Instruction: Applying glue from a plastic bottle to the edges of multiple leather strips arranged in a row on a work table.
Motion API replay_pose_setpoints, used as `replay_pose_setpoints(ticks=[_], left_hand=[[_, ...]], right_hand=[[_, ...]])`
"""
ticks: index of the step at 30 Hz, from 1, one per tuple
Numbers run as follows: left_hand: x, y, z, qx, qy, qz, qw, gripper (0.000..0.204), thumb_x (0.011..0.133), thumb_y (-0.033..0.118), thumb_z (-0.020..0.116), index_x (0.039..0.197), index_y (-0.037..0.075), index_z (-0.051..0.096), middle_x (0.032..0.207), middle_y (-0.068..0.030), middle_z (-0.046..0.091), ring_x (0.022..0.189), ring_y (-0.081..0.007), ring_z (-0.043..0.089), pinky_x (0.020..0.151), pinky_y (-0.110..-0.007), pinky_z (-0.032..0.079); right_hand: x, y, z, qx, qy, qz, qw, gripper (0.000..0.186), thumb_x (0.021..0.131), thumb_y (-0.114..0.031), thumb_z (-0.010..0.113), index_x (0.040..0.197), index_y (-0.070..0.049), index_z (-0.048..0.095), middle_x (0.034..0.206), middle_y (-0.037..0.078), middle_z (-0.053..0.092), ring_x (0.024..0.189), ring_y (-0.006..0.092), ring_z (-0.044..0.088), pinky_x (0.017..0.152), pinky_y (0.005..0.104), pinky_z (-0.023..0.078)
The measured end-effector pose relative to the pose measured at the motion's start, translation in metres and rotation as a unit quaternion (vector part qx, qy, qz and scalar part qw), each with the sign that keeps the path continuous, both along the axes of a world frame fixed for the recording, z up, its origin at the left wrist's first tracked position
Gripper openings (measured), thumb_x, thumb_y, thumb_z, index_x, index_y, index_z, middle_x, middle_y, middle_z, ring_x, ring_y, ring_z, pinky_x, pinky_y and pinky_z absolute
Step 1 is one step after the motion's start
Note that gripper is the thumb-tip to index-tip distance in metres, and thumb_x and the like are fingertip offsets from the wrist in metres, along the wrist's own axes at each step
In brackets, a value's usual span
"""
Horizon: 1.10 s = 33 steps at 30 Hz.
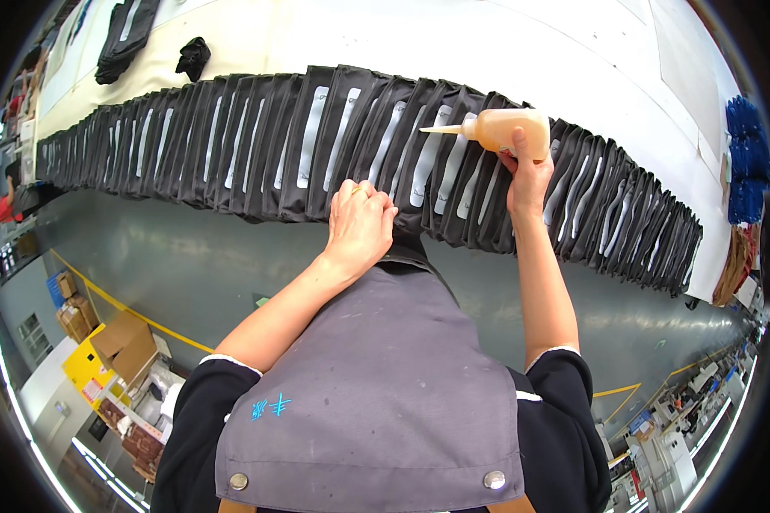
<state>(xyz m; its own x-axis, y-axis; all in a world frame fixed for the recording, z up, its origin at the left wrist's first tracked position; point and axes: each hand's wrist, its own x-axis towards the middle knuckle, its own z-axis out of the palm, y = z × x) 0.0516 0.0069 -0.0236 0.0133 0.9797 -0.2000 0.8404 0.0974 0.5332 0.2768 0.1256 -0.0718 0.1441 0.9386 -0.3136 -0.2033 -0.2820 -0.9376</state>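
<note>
My right hand (530, 171) is wrapped round a squeeze bottle (509, 132) of pale orange liquid. The bottle lies on its side in the air over the row, its thin nozzle pointing left. Beneath it runs a long row of overlapping black fabric pieces (269, 162), each showing a light grey strip (313, 137). My left hand (359, 221) rests at the near edge of the row, its fingers curled down against the black pieces. Whether the left fingers pinch one of them is hidden.
The row lies along a long white table (453, 38). A crumpled black cloth (193, 58) and a folded black stack (127, 38) lie at the far left. Blue bundles (749, 158) hang at the far right. Cardboard boxes (124, 344) stand behind on the left.
</note>
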Motion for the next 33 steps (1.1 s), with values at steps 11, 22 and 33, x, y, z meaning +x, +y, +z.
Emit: replay_pose_setpoints(ticks=[11,22,33], left_hand=[[-0.002,-0.002,-0.004,-0.002,0.004,0.001,1.000,0.010,0.080,0.012,0.064,0.077,0.002,0.066,0.082,-0.0110,0.058,0.086,-0.0286,0.050,0.080,-0.040,0.040],[-0.001,-0.001,-0.003,0.011,-0.002,0.005,1.000,0.010,0.079,0.011,0.064,0.077,0.002,0.067,0.080,-0.0116,0.059,0.085,-0.0291,0.051,0.078,-0.040,0.041],[0.000,-0.001,-0.004,0.002,-0.002,0.013,1.000,0.010,0.079,0.012,0.065,0.077,0.002,0.067,0.080,-0.0110,0.058,0.084,-0.0285,0.051,0.078,-0.040,0.041]], right_hand=[[-0.006,-0.016,0.003,0.013,0.011,-0.019,1.000,0.040,0.082,-0.036,0.072,0.105,-0.006,0.058,0.089,0.001,0.059,0.078,0.0087,0.058,0.072,0.0257,0.053],[-0.006,-0.023,0.008,-0.003,-0.018,0.029,0.999,0.042,0.082,-0.036,0.072,0.107,-0.005,0.059,0.093,0.001,0.061,0.083,0.0092,0.059,0.072,0.0258,0.053],[-0.002,-0.054,0.016,-0.041,0.003,0.093,0.995,0.046,0.081,-0.033,0.073,0.112,-0.002,0.057,0.096,0.004,0.061,0.085,0.0107,0.060,0.071,0.0253,0.052]])
